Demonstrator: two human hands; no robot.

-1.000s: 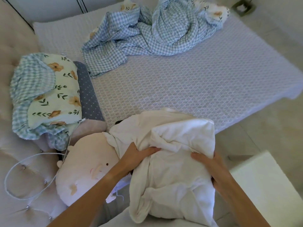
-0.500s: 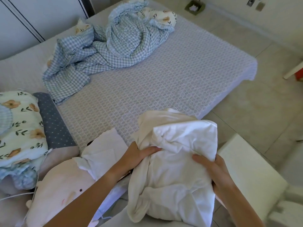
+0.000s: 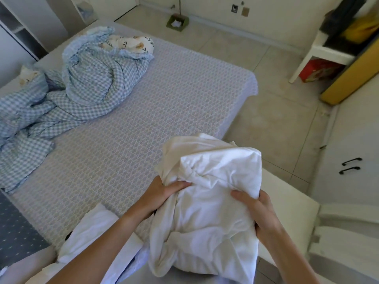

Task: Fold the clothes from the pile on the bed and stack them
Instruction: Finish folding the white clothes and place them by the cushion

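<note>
— At the fingertips, what is seen?
— A bunched white garment point(image 3: 213, 193) is gripped from both sides. The thumb of the left hand point(image 3: 162, 191) is laid across the cloth's front, while its fingers are hidden in the folds behind; cloth is pinched between them. The right hand point(image 3: 256, 208) is curled round the garment's right edge, thumb pressed on the front, fingers wrapped behind.

— And where is the garment held?
— It is held up in the air, over the near corner of the bed point(image 3: 164, 103) and partly over the floor point(image 3: 276, 111) beside it. It hangs crumpled, not flat.

— What is found below the left forearm?
— More white clothing point(image 3: 92, 238) is seen lying at the near edge of the bed, partly covered by the arm.

— And further out?
— A blue checked quilt point(image 3: 86, 85) is heaped at the far left of the mattress, with a floral-printed lining turned out at its top. A grey dotted pillow point(image 3: 18, 230) is cut off by the left edge. A white cupboard point(image 3: 348, 152) with two dark handles is seen at the right, and a green dustpan point(image 3: 177, 22) is set against the far wall.
</note>
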